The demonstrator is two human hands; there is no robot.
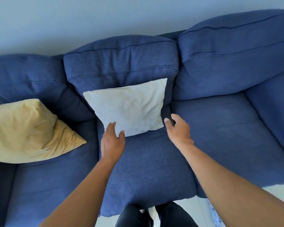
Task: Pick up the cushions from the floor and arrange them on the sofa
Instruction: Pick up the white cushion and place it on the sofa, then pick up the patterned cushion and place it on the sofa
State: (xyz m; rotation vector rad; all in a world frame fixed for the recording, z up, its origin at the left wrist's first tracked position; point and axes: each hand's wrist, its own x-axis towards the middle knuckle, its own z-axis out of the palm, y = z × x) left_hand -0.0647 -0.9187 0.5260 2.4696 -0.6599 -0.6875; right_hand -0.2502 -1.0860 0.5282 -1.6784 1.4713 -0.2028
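Note:
A white cushion (pixel 129 107) leans against the middle back pillow of the blue sofa (pixel 220 128), resting on the middle seat. A yellow cushion (pixel 26 130) lies crumpled on the left seat against the back. My left hand (pixel 112 141) is open at the white cushion's lower left corner, fingertips touching or just short of its edge. My right hand (pixel 177 128) is open beside the cushion's lower right corner, a small gap away. Neither hand holds anything.
The sofa has three seats and three back pillows, set against a pale wall (pixel 72 22). The right seat (pixel 223 136) holds nothing. Light floor (pixel 202 208) shows below the seat's front edge, with my dark-trousered legs (pixel 154 217) standing there.

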